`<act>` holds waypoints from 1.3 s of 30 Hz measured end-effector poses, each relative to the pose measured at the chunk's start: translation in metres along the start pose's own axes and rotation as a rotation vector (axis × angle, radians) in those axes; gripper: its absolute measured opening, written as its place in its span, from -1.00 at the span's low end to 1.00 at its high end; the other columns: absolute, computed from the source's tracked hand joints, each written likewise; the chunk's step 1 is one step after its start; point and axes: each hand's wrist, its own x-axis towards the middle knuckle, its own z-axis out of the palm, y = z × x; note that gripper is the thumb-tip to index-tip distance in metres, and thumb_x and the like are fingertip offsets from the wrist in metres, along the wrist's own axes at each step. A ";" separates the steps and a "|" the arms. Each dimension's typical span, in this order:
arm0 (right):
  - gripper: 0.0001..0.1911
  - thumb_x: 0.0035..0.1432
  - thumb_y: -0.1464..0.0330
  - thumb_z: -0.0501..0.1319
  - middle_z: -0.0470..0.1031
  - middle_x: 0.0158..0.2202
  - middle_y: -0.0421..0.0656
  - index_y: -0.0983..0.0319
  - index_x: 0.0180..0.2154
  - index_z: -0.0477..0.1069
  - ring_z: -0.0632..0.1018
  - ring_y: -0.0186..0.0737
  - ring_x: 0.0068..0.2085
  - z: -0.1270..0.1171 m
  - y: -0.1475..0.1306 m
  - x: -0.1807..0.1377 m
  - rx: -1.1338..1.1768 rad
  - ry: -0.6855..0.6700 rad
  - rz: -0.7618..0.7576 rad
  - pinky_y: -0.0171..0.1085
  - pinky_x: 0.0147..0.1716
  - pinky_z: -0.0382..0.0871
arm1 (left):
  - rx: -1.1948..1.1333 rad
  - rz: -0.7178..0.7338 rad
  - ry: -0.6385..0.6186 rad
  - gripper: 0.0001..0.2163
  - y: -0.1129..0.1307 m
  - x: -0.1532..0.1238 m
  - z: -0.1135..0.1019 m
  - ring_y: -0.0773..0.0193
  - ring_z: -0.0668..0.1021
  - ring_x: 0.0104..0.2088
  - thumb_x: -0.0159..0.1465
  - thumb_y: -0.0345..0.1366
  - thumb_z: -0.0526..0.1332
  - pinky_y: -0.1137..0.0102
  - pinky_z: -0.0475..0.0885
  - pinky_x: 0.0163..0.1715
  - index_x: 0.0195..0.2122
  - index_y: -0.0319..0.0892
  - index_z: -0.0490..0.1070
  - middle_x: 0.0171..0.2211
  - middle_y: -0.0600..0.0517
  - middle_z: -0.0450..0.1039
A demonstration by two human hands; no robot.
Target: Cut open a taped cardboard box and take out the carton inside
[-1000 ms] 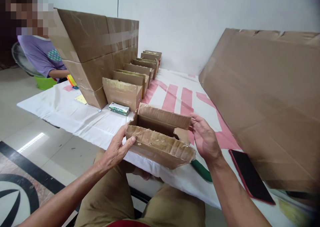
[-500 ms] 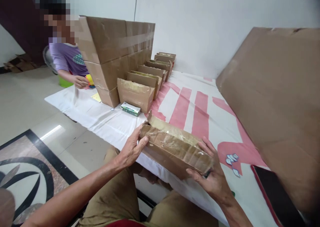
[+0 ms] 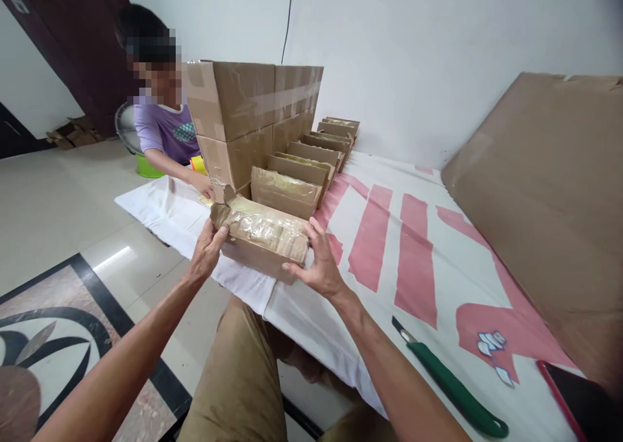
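Both hands are gripping a small taped cardboard box (image 3: 263, 237) at the near-left edge of the tabletop (image 3: 379, 234): the left hand (image 3: 207, 250) is curling around its left end, the right hand (image 3: 318, 263) is pressing, fingers spread, against its right end. Just behind it, a row of similar boxes (image 3: 304, 156) is standing finished beside a tall carton (image 3: 253, 117). This one appears sealed, though its top is hard to read. A green utility knife (image 3: 450, 383) is lying unused nearby.

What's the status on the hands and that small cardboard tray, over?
Left hand and right hand grip the small cardboard tray by its ends. Tray sits beside the tray row. Green knife lies apart.
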 end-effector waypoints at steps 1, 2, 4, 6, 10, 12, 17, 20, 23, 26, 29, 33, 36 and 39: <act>0.04 0.06 0.10 0.48 -0.03 0.48 0.13 0.09 0.42 0.01 0.11 0.24 0.47 0.011 0.006 0.008 -0.005 0.010 0.013 0.24 0.38 0.14 | -0.003 0.002 0.009 -0.51 -0.010 0.013 0.002 -0.04 0.46 0.20 0.32 0.06 0.20 0.18 0.33 0.26 0.14 -0.16 0.42 0.10 -0.10 0.51; 0.06 0.05 0.11 0.48 -0.04 0.48 0.13 0.09 0.43 -0.01 0.11 0.26 0.47 0.020 0.011 0.014 -0.018 0.022 0.026 0.26 0.37 0.13 | -0.012 -0.010 0.020 -0.48 -0.019 0.024 0.005 -0.06 0.46 0.20 0.32 0.08 0.19 0.14 0.32 0.27 0.14 -0.18 0.41 0.11 -0.13 0.49; 0.13 0.05 0.10 0.49 -0.10 0.50 0.11 0.06 0.46 -0.10 0.07 0.27 0.48 0.031 0.016 0.014 -0.052 0.049 0.034 0.28 0.37 0.12 | -0.035 -0.038 0.044 -0.41 -0.035 0.038 0.013 -0.07 0.44 0.21 0.32 0.12 0.17 0.08 0.30 0.29 0.20 -0.22 0.35 0.14 -0.18 0.45; 0.21 0.06 0.05 0.48 -0.20 0.53 0.08 0.02 0.49 -0.22 0.00 0.26 0.50 0.032 0.018 0.001 -0.073 0.072 0.021 0.28 0.36 0.16 | -0.059 -0.070 0.074 -0.34 -0.044 0.037 0.019 -0.06 0.42 0.26 0.34 0.13 0.16 0.06 0.26 0.32 0.32 -0.22 0.21 0.22 -0.23 0.38; 0.24 0.07 -0.08 0.43 -0.23 0.54 0.06 -0.02 0.50 -0.29 -0.01 0.28 0.50 0.021 0.026 -0.050 -0.062 0.076 0.072 0.27 0.27 0.31 | -0.098 -0.215 0.202 -0.24 -0.048 -0.009 0.017 -0.08 0.31 0.38 0.38 0.16 0.09 -0.02 0.17 0.38 0.47 -0.13 -0.08 0.44 -0.28 0.08; 0.20 0.08 -0.10 0.41 -0.11 0.52 0.09 -0.01 0.50 -0.24 0.08 0.29 0.47 0.016 0.036 -0.071 -0.022 0.062 0.142 0.25 0.21 0.39 | -0.093 -0.271 0.187 -0.19 -0.047 -0.042 0.016 -0.13 0.30 0.38 0.35 0.15 0.17 -0.08 0.18 0.37 0.48 -0.08 -0.10 0.46 -0.28 0.02; 0.19 0.02 -0.09 0.45 0.09 0.45 0.14 0.06 0.49 -0.10 0.23 0.28 0.42 0.031 0.055 -0.073 0.137 0.005 0.270 0.25 0.22 0.37 | -0.116 -0.257 0.095 -0.03 -0.045 -0.083 0.034 -0.23 0.30 0.38 0.13 0.06 0.43 -0.12 0.28 0.31 0.46 -0.01 -0.05 0.46 -0.29 -0.02; 0.18 0.01 -0.02 0.49 0.10 0.46 0.14 0.09 0.48 -0.06 0.21 0.27 0.43 0.050 0.055 -0.053 0.218 0.021 0.248 0.27 0.30 0.26 | -0.109 -0.248 0.045 -0.05 -0.045 -0.071 0.053 -0.25 0.25 0.40 0.10 0.03 0.45 -0.11 0.29 0.30 0.44 0.00 -0.01 0.48 -0.27 -0.06; 0.11 0.06 0.05 0.47 0.11 0.45 0.13 0.10 0.47 -0.04 0.21 0.23 0.43 0.064 0.055 -0.041 0.274 0.058 0.237 0.25 0.32 0.22 | -0.077 -0.250 0.047 -0.03 -0.045 -0.058 0.067 -0.25 0.21 0.42 0.08 0.01 0.46 -0.10 0.32 0.28 0.43 -0.06 0.00 0.47 -0.30 -0.05; 0.12 0.02 0.07 0.49 0.11 0.45 0.12 0.10 0.46 -0.01 0.23 0.20 0.42 0.069 0.058 -0.040 0.314 0.076 0.241 0.20 0.30 0.28 | -0.049 -0.223 0.073 -0.06 -0.048 -0.055 0.072 -0.22 0.23 0.42 0.09 -0.02 0.45 -0.06 0.36 0.26 0.42 -0.06 0.02 0.46 -0.30 -0.05; 0.09 -0.05 0.08 0.52 0.13 0.44 0.13 0.13 0.42 0.12 0.30 0.21 0.38 0.067 0.059 -0.044 0.354 0.103 0.266 0.13 0.19 0.43 | -0.062 -0.210 0.070 -0.10 -0.050 -0.059 0.068 -0.17 0.27 0.39 0.12 -0.05 0.44 -0.01 0.39 0.25 0.42 -0.04 0.04 0.46 -0.28 -0.05; -0.39 0.11 0.19 0.40 0.50 0.18 0.02 0.14 0.19 0.44 0.57 0.03 0.13 0.058 0.059 -0.047 0.378 0.163 0.315 -0.04 0.00 0.57 | -0.025 -0.221 0.073 -0.14 -0.051 -0.067 0.062 -0.20 0.33 0.36 0.15 -0.04 0.41 -0.05 0.39 0.24 0.41 -0.09 0.07 0.44 -0.30 0.02; -0.70 0.23 0.29 0.24 0.65 -0.09 -0.10 0.15 -0.02 0.55 0.66 -0.12 -0.13 0.055 0.056 -0.043 0.369 0.221 0.344 -0.15 -0.13 0.59 | 0.051 -0.163 0.107 -0.16 -0.049 -0.073 0.064 -0.22 0.31 0.36 0.15 -0.06 0.41 -0.08 0.38 0.24 0.40 -0.11 0.09 0.42 -0.31 0.06; -0.71 0.24 0.36 0.16 0.66 -0.10 -0.11 0.15 -0.05 0.56 0.66 -0.16 -0.14 0.058 0.049 -0.035 0.357 0.268 0.346 -0.19 -0.16 0.57 | 0.083 -0.097 0.107 -0.16 -0.047 -0.079 0.073 -0.20 0.29 0.37 0.15 -0.08 0.41 -0.08 0.33 0.28 0.40 -0.09 0.08 0.41 -0.30 0.06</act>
